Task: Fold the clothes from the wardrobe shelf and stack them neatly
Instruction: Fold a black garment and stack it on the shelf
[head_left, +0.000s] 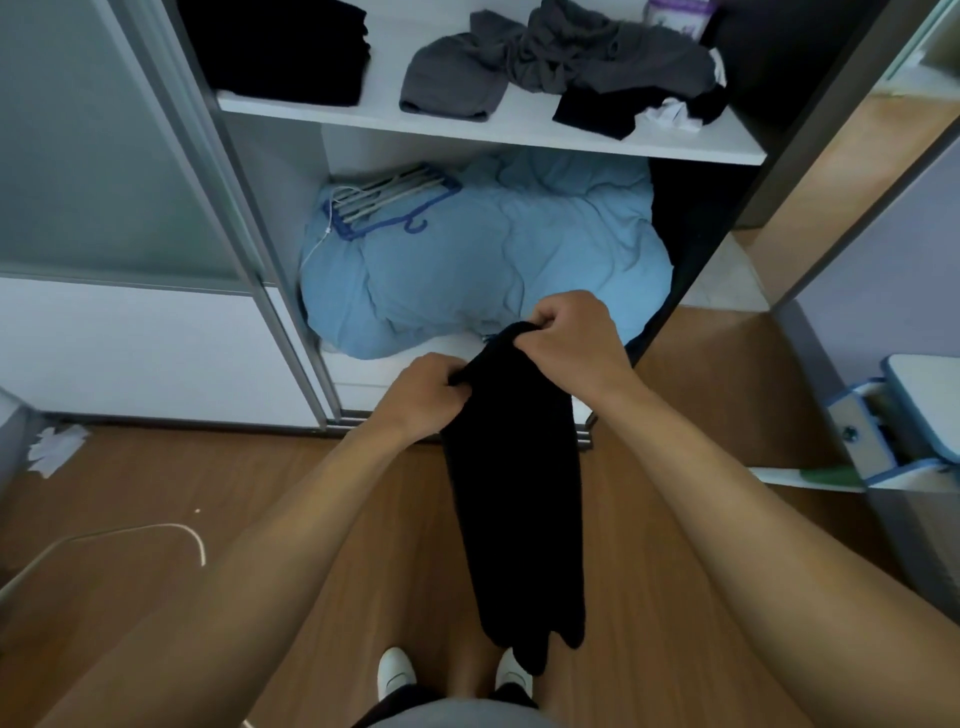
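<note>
Black garment (514, 493) held hanging in both hands, in front of and below the wardrobe shelf (467, 132).

Nearest, well below the shelf, white shoes (397, 673) are seen on the wooden floor (156, 467), with the garment's lower end hanging just above them. Its upper edge is gripped by the left hand (426, 395) and the right hand (571, 338), fingers curled into the cloth, the right hand set higher. Directly under the shelf a blue duvet (493, 260) is stowed, with hangers (384, 202) laid on it. On the shelf, a folded black stack (291, 52) is noted at left; crumpled grey clothes (545, 57) lie at centre and right, with black and white items (639, 111) at their front edge.
</note>
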